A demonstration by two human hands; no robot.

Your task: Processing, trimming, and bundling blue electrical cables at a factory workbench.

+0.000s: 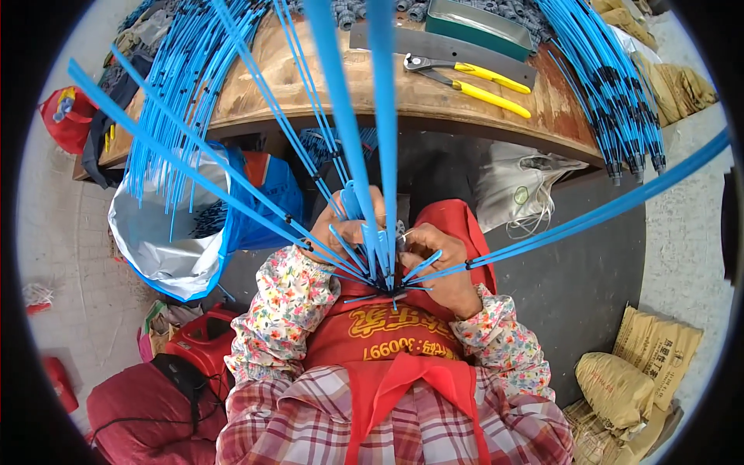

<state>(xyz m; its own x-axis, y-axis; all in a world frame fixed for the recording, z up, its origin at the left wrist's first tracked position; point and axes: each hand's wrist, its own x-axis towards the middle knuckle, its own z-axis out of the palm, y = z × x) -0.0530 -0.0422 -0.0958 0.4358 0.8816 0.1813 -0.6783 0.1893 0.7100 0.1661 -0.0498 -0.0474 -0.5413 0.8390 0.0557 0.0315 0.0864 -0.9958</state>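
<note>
Over my lap, a spread bundle of thin blue rods [372, 147] fans out from a small dark hub [387, 293]. My left hand [341, 229] is closed round the rods just above the hub, beside a flat blue piece [352, 200]. On the hub's other side my right hand [442, 267] is bent in a pinch, its fingertips against a small greyish part [401, 232] among the rods. What those fingertips hold is too small to make out. Several short blue rod ends stick out around the hub, and black joints sit along the rods.
A wooden table [310, 85] curves ahead, carrying yellow-handled pliers [465, 80], a green tray [477, 31] and more blue rods [198, 77]. Rods with black joints [612, 85] overhang its right end. Left stands a white-lined blue bag [167, 232]; a white plastic bag [523, 186] hangs right.
</note>
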